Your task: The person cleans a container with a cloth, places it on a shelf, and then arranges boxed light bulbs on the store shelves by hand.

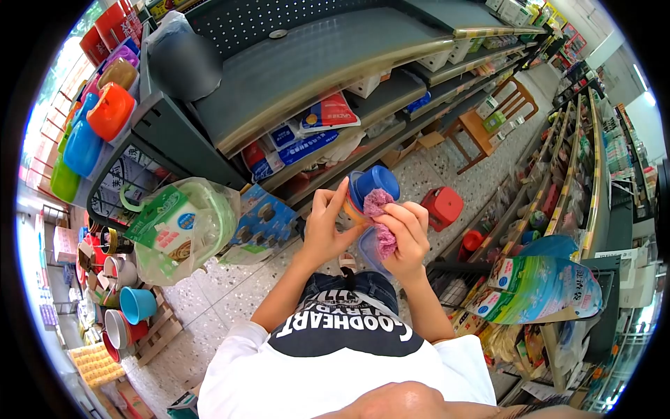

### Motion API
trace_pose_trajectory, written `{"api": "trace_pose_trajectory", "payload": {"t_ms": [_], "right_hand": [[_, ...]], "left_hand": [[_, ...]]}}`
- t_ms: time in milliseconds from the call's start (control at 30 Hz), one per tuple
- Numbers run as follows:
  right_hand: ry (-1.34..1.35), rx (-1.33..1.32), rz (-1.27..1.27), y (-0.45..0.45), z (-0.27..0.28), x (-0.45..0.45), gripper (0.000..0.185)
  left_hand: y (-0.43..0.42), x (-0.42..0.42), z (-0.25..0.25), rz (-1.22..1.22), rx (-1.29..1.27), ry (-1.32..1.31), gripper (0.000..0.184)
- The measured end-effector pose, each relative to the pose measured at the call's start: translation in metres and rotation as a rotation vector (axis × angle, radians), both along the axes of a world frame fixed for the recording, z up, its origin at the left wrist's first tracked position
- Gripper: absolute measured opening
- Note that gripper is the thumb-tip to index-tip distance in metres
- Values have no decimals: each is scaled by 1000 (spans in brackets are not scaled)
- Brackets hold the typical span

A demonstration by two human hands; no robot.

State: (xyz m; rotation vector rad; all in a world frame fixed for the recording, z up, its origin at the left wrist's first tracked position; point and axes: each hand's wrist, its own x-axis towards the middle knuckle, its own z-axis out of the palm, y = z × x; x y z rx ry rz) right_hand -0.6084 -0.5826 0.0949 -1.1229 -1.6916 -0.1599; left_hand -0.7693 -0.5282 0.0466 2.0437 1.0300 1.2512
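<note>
In front of my body, my left hand (326,229) is closed round a plastic container with a blue lid (377,183). Its thumb and fingers grip the side below the lid, where some orange shows. My right hand (408,236) pinches a crumpled pink cloth (379,202), which bunches out on both sides of the fingers and lies against the container. Below the cloth, a clear bluish plastic part (371,250) shows; whether it belongs to the same container I cannot tell.
A grey shelf (300,63) stands ahead, with packets (328,113) on the tier below. A wrapped green basket (202,216) hangs at left. A red stool (444,208) and wooden chair (481,129) stand in the aisle. Blue-green packs (537,286) sit at right.
</note>
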Motion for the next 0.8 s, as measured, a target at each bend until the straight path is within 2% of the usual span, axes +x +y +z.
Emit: {"api": "trace_pose_trajectory", "payload": {"t_ms": [167,267,400,433,567,667,800], "right_hand": [[62,-77,-82,1,-5,13,26],[108,-72,-152,6,-2,20,25],[-6,91,-14,3,17,17,25],[-99,93,34,3,20,16,30],[-339,-6,8,12,26,12,38],[-375,-73,37,22,45,9,38],[-268,-276,199,38,52,12,32]], "left_hand": [[3,-3,3,33,4,-52,93],[3,-7,6,-17,-100,-20,97],[3,-9,11,-32,-97,68,92],[2,-9,11,-38,-70,80,91],[3,-10,8,10,59,148,84],[7,-15,4,8,82,177,83],[7,-19,6,-18,47,219,85]]}}
